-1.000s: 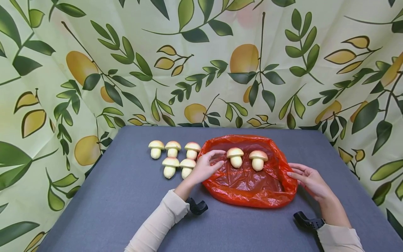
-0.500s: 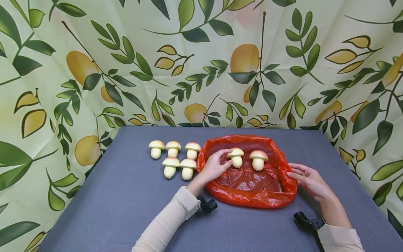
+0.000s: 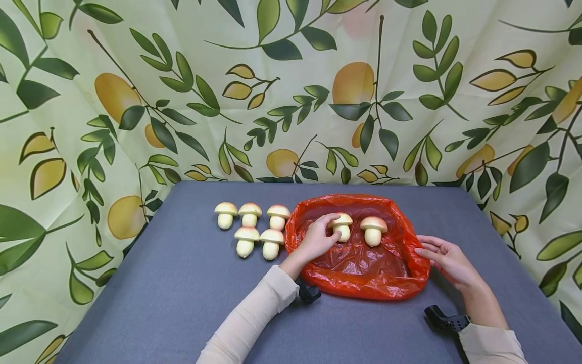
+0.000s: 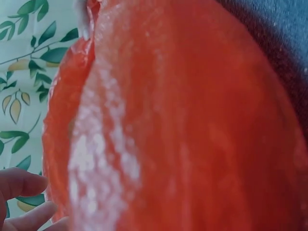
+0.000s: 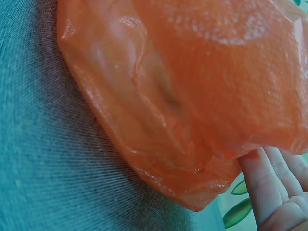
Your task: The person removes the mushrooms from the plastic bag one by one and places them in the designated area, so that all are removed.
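Note:
A red plastic bag [image 3: 359, 290] lies with its mouth spread wide on the table, its rim rolled outward. Inside are two pale mushrooms with reddish-tinged caps, a left one [image 3: 343, 233] and a right one [image 3: 374, 236]. My left hand [image 3: 316, 241] reaches over the bag's left rim and pinches the left mushroom between thumb and fingers. In the left wrist view, the bag's side hides that mushroom. At the bag's right side, my right hand [image 3: 450, 260] holds the rim, thumb on the near side and fingers behind; the right wrist view shows its fingers [image 5: 262, 180] against the plastic.
Left of the bag, several more mushrooms [image 3: 246, 242] stand in two short rows on the grey table [image 3: 182, 293]. The closest ones are right beside the bag's left rim. A leaf-and-fruit patterned cloth [image 3: 291, 111] hangs behind the table.
My left hand has moved right, from over the bag's left rim onto the left mushroom, and its thumb and fingers have come round it. The right hand stays at the rim.

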`<state>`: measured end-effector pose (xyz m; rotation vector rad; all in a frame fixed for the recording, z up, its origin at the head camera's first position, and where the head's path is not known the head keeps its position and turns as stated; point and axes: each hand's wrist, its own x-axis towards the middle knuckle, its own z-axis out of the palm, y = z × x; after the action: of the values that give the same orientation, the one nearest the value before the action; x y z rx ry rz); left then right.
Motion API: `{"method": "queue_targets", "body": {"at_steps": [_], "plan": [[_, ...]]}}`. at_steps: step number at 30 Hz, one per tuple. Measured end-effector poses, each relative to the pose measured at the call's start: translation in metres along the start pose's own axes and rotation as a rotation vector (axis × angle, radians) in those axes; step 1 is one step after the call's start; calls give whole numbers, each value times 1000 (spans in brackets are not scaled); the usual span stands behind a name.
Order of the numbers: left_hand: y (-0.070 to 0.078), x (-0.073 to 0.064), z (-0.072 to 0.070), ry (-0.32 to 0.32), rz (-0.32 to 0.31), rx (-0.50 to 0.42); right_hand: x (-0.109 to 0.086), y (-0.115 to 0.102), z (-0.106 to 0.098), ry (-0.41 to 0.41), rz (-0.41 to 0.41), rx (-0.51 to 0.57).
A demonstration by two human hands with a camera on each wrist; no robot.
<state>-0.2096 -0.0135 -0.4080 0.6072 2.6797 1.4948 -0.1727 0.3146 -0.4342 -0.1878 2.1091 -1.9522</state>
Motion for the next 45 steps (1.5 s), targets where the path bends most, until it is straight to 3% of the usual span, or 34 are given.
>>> {"method": "queue_targets", "body": {"at_steps": [10,21,32,45], "plan": [[-2,9,9,-14,-49,66,0,0,0,2,2,-10],[-7,16,15,-16,-42,105,0,-1,1,4,7,-8],[-10,8,17,62,-13,61,0,-1,2,4,0,-8],[-19,13,28,53,-137,-3,0,-1,2,3,10,6]]}}
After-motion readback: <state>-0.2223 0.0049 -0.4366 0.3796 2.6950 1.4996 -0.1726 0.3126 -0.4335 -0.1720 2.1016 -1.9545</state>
